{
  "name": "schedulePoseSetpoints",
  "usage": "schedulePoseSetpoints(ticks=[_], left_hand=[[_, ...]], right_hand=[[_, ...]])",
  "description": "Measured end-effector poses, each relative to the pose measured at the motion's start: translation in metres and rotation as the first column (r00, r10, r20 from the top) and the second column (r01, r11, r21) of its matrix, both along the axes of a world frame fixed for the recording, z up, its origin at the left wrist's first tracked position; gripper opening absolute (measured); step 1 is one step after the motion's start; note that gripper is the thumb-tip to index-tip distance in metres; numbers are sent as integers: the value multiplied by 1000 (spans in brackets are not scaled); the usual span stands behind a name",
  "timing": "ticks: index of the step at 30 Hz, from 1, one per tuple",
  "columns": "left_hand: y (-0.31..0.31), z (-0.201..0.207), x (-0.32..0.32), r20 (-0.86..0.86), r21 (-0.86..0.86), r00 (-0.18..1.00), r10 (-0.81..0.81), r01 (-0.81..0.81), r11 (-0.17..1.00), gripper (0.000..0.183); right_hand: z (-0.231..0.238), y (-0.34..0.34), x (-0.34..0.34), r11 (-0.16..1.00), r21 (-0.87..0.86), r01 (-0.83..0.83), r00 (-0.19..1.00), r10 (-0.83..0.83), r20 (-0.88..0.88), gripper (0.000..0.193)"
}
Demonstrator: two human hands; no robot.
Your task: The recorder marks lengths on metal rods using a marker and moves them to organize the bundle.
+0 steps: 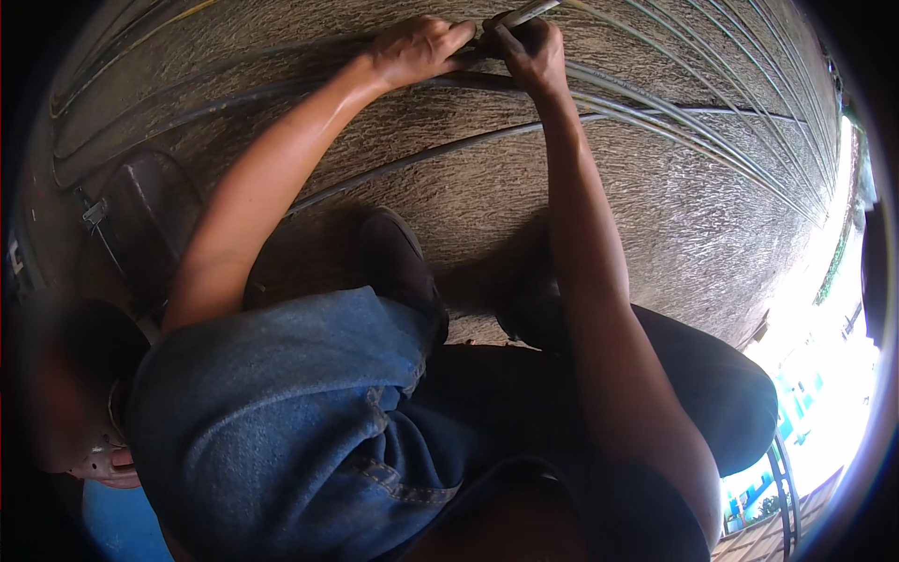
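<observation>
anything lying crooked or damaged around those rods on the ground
Nothing looks spilled or plainly broken. One dark rod stands out: it runs past the shoes and crosses the other rods on the right instead of lining up. Lens curvature makes any real bend hard to judge.

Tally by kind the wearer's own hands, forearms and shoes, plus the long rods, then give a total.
Hands: 2 (left hand, right hand)
Forearms: 2 (left forearm, right forearm)
Shoes: 2 (left shoe, right shoe)
Long rods: at least 5; overlaps prevent an exact count
Total: at least 11
</observation>
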State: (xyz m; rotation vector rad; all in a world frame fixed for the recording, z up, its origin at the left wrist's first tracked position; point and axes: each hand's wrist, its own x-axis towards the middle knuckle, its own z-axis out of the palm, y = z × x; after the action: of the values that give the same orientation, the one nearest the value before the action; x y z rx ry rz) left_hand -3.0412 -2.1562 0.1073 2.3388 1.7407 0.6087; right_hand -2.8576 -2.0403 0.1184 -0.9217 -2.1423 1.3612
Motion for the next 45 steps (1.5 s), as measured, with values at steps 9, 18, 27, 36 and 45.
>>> schedulePoseSetpoints(ticks=[9,18,27,36,45], left_hand=[[0,-14,-6,10,-112,999,45,-43,993,50],[1,-3,-3,-19,-42,999,38,-38,998,50],[0,5,1,-5,-156,999,41,-41,987,52],[2,9,1,-16,-165,999,36,-39,985,50],[-1,0,-2,0,4,1000,19,-19,1000,39]], right_hand=[[-1,-4,-2,989,-143,-24,988,2,-155,27],[-1,-6,-2,989,-150,10,990,-31,-139,25],[3,-8,-2,986,-166,4,989,-28,-144,25],[0,-6,-1,979,-206,7,975,-53,-216,24],[4,-9,-2,985,-174,1,966,-47,-256,22]])
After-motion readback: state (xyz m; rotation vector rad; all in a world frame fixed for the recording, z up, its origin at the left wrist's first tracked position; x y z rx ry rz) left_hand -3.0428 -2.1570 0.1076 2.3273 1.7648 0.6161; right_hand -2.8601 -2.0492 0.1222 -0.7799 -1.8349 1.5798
